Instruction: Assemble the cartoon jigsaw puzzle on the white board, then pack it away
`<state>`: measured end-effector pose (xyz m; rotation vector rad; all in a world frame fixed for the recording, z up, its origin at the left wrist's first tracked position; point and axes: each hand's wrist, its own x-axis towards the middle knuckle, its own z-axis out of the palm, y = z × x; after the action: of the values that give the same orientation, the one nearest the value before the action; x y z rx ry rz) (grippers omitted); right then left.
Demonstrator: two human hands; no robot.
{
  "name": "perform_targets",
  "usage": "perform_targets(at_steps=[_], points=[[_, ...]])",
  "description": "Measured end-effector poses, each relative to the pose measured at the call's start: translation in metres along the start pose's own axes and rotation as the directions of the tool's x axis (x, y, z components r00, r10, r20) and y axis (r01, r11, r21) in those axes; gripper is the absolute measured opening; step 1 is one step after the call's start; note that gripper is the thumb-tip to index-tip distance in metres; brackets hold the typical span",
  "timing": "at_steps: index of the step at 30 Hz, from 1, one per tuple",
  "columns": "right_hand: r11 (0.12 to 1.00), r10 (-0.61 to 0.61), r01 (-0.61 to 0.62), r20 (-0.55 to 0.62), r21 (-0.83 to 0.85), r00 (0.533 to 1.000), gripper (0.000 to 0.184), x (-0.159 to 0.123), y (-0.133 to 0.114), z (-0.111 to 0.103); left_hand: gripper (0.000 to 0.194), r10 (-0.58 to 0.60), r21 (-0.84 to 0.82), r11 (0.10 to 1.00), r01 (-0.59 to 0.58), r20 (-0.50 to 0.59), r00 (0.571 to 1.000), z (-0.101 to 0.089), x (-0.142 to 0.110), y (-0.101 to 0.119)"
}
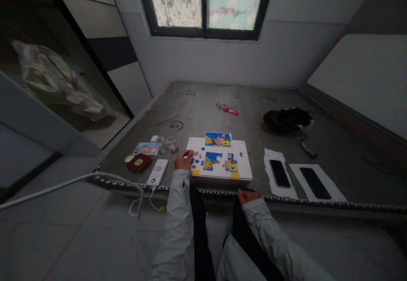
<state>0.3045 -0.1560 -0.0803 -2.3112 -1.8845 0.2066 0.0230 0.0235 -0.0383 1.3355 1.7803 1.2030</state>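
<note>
Puzzle pieces [196,161] just beside left fingers [187,157] (blue).

far beyond the fingers [183,160], a dark-framed window [205,5] with patterned panes sits high in a pale panelled wall [203,62]; grey floor tiles [76,238] spread below and left of them, dimly lit.

you have the puzzle board [219,162] at the near edge of the tabletop [197,111], a picture card [218,139] just behind it, a power bank [157,172] and a pouch [138,163] on its left, and two phones [280,173] on sheets [333,192] on its right.
</note>
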Motion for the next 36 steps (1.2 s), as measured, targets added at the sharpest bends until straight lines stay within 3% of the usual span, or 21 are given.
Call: perform_targets(at_steps=[10, 36], points=[[1.000, 0.020, -0.019, 0.053, -0.024, 0.998, 0.051, 0.001, -0.003, -0.005, 0.024, 0.029, 0.031, 0.999, -0.033, 0.115, 0.993, 0.000, -0.003, 0.002], [1.000, 0.005, -0.005, -0.019, 0.014, 1.000, 0.048, 0.001, 0.000, 0.003, 0.034, -0.018, 0.103, 0.994, 0.026, -0.072, 0.997, 0.009, 0.002, -0.016]])
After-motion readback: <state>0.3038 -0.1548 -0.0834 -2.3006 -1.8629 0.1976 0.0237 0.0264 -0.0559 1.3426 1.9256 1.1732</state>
